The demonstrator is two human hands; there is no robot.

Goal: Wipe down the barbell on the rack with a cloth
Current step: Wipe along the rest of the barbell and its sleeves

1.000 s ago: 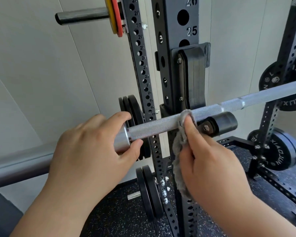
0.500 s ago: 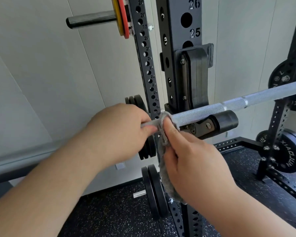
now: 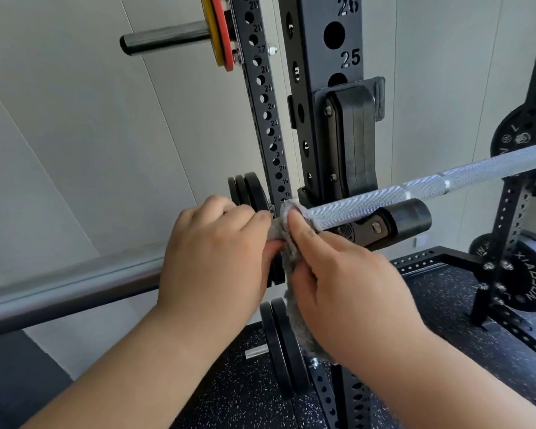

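Left hand [image 3: 217, 258] gripped bar [image 3: 369, 202] mid-frame; right hand [image 3: 338, 274] pinched cloth [image 3: 294, 249] around it. Risk: cloth snagging on knurl, or pinching btwn bar & hook [image 3: 393, 221].

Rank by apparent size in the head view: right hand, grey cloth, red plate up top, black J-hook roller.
1. right hand, nearest the camera, so inflated
2. grey cloth, partly hidden by that hand
3. black J-hook roller and red plate (edge-on sliver): too close to rank

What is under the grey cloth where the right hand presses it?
The cloth wraps the barbell beside the left hand; the right hand pinches it. The wrapped section of bar is hidden.
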